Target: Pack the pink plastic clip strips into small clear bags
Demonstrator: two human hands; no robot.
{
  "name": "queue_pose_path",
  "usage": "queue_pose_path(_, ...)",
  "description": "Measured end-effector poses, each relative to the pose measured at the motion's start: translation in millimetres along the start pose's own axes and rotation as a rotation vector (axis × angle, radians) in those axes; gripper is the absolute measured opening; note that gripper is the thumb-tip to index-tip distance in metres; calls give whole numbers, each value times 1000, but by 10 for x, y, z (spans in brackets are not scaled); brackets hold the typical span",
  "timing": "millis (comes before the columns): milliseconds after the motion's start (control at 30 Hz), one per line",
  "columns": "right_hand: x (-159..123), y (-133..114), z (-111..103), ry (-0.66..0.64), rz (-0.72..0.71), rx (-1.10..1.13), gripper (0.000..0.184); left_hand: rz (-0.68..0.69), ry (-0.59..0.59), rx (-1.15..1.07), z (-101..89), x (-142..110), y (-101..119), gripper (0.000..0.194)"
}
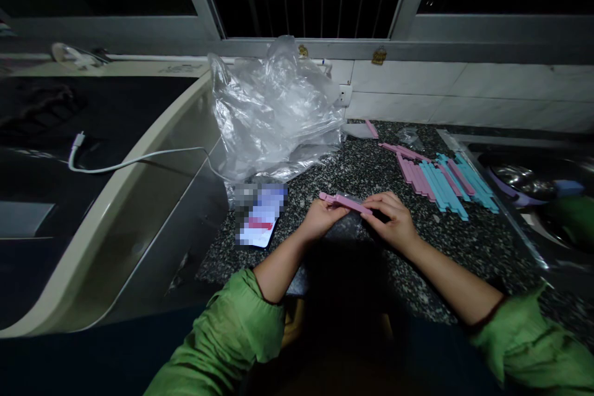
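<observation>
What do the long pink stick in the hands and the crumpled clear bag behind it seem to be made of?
The long pink stick looks like matte moulded plastic: even colour, straight rigid edges. The crumpled clear bag looks like thin glossy plastic film: see-through, creased, catching light.

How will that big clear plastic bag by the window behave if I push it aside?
The clear plastic bag stands crumpled and puffed up, so it is probably very light and floppy and would crush rather than slide as one piece. Its glossy film looks slippery. It may drag against the white cable at its left edge.
</observation>
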State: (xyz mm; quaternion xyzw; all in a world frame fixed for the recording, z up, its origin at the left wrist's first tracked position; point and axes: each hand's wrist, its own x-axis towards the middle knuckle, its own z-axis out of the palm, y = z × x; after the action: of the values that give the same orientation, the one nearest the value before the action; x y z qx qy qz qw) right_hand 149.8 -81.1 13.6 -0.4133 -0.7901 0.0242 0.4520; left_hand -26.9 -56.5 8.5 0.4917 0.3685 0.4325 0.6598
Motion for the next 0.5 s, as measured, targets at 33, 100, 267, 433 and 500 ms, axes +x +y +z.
queue_pose_path(33, -2, 0, 2, 6, -2, 0, 5, -2, -4, -4, 2, -3, 9, 24)
queue_pose_path(100, -6, 1, 6, 13, 1, -2, 5, -11, -2, -14, 7, -10, 28, 25)
queue_pose_path(267, -12, 5, 7, 26, 25, -22, 5, -46, 30, -39, 19, -18, 76, 27)
queue_pose_path(433, -18, 12, 7, 38, 22, -43, 5, -62, 36, -76, 21, -14, 98, 28)
queue_pose_path(500, -22, 18, 11, 42, 11, -48, 5, -61, 38, -86, 23, -13, 100, 29)
